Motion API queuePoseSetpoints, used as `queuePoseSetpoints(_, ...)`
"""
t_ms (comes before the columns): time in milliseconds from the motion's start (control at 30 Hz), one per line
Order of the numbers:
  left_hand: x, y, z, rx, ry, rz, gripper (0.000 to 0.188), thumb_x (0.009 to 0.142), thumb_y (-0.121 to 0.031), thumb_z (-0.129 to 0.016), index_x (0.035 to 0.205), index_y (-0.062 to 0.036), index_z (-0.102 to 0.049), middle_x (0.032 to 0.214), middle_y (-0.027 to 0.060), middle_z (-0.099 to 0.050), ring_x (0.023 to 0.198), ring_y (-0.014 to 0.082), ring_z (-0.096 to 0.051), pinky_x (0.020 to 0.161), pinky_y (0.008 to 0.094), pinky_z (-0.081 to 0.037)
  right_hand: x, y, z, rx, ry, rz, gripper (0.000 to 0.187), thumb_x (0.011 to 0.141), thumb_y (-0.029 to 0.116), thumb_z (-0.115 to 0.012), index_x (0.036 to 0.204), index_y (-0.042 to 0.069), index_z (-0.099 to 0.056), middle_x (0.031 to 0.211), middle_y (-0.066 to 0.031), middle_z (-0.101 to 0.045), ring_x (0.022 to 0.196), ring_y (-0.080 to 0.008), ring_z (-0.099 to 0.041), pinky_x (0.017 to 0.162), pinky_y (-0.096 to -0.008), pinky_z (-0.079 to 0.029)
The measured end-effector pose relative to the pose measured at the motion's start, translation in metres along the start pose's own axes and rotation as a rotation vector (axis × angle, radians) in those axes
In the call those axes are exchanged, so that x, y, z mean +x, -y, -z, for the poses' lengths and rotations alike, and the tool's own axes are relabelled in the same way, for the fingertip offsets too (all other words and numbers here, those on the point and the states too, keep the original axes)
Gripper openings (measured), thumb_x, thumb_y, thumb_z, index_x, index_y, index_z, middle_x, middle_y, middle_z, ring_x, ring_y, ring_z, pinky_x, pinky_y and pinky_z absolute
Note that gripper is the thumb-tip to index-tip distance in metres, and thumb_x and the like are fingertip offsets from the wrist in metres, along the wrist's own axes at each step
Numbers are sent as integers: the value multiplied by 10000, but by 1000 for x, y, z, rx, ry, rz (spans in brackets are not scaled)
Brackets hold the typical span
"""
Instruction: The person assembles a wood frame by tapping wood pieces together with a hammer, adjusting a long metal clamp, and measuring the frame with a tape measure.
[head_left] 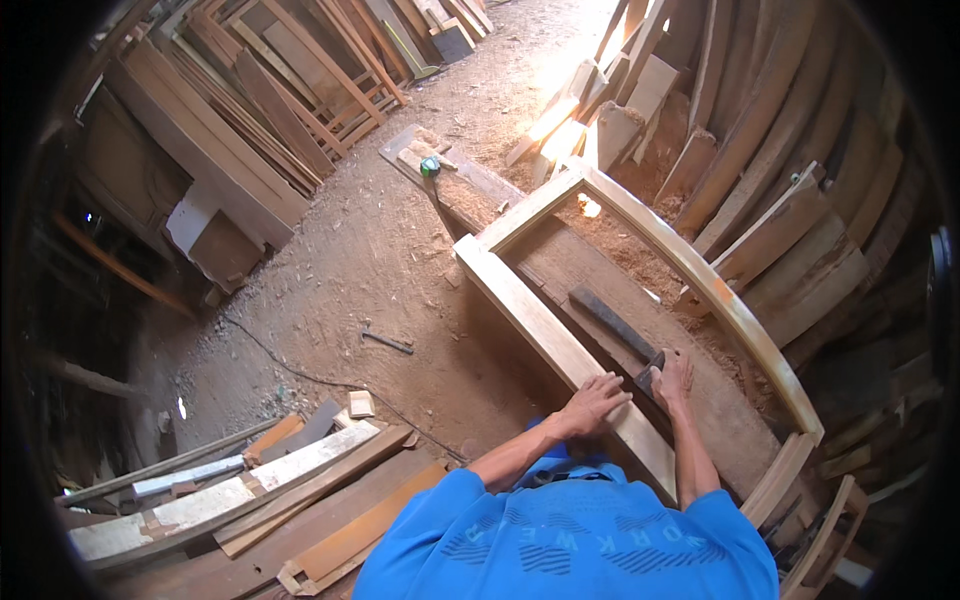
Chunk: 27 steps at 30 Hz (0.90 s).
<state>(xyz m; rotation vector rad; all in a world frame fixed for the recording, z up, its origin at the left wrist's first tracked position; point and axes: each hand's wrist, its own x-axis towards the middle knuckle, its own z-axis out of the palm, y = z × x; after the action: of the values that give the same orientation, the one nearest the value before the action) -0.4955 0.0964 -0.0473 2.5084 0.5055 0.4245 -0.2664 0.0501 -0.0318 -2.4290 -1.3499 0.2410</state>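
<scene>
A pale wooden frame (545, 325) with one curved side lies over a long brown plank bench (600, 270). Across the frame's straight near rail rests my left hand (595, 402), palm down, with its fingers stretched out over the wood. Inside the frame, my right hand (672, 378) is closed around the near end of a dark object (648, 378). A long dark bar (612, 325) lies on the plank just beyond it. Whether bar and held piece are one tool, I cannot tell.
A green tape measure (430, 166) sits among shavings at the plank's far end. On the dirt floor lie a dark metal rod (387, 343) and a cable (300, 372). Boards (290, 100) lean at the far left, curved timbers (780, 100) at the right, and wood pieces (230, 500) near left.
</scene>
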Motion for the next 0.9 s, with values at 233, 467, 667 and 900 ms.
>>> queuePoseSetpoints(233, -1, 147, 126, 79, -573, 389, 583, 709, -261, -834, 1252, -135, -662, 1195, 167, -664, 1255, 372, -564, 1073, 490, -415, -45, 40, 4, 306, 543, 67, 363, 841, 279, -626, 992, -41, -707, 952, -265, -698, 937, -417, -678, 845, -462, -527)
queuePoseSetpoints(467, 49, 386, 297, 272, -492, 801, 737, 802, -354, -771, 1414, -40, -506, 1380, 277, -509, 1311, 425, -479, 1111, 492, -385, 49, 114, -8, 515, 404, -282, 325, 874, 224, -633, 1065, -24, -724, 951, -191, -734, 912, -274, -704, 836, -374, -541)
queuePoseSetpoints(667, 60, 568, 364, 363, -379, 848, 897, 751, -366, -795, 1495, -70, -392, 1324, 264, -515, 1227, 441, -537, 1009, 502, -468, 108, 228, -27, 472, 332, -253, 343, 896, 214, -625, 1139, -17, -701, 1040, -212, -730, 996, -276, -700, 897, -376, -533)
queuePoseSetpoints(900, 88, 670, 389, 81, -170, 937, 1077, 725, -340, -830, 1588, -65, -248, 1400, 346, -482, 1305, 513, -473, 1075, 526, -435, 123, 286, -35, 458, 498, -367, 409, 899, 225, -650, 1191, -61, -657, 1111, -232, -720, 1077, -324, -695, 935, -400, -533)
